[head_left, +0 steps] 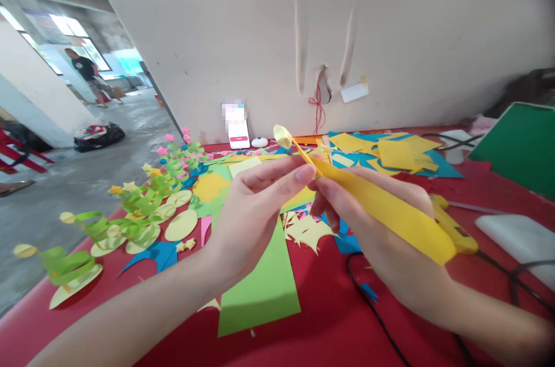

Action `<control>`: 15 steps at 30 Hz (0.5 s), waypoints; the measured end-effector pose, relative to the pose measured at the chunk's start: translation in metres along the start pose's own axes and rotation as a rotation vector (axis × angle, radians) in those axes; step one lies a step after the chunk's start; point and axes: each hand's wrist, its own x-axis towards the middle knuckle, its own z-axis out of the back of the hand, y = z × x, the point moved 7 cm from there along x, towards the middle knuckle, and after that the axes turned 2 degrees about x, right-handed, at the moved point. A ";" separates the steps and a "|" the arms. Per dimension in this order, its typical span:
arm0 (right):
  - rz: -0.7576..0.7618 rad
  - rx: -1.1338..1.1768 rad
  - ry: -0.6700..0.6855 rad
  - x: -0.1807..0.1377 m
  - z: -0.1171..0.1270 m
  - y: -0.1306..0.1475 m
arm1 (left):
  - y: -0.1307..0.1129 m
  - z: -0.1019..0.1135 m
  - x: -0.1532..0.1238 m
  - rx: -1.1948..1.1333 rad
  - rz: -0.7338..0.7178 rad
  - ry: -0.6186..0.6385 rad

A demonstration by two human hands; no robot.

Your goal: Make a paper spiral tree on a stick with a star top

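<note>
yellow paper strip (390, 211), red table (329, 309), green sheet (264, 286)

The strip (381, 208) runs between both hands, its tip beyond the left hand (249, 211), its tail over the right hand (381, 240). A sheet (264, 286) lies on the tabletop (329, 321) under the left hand, with spirals (130, 205) to that hand's left. A glue gun (451, 225) lies just right of the right hand. Beyond both hands a phone (237, 130) leans on the board (347, 37).
</note>
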 end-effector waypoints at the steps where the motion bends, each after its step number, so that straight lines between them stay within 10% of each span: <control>1: -0.003 -0.003 -0.005 0.000 0.001 0.000 | 0.000 0.000 0.000 -0.002 -0.001 -0.007; 15: 0.129 -0.082 -0.066 -0.007 0.000 0.002 | -0.005 0.007 -0.003 0.152 -0.053 -0.081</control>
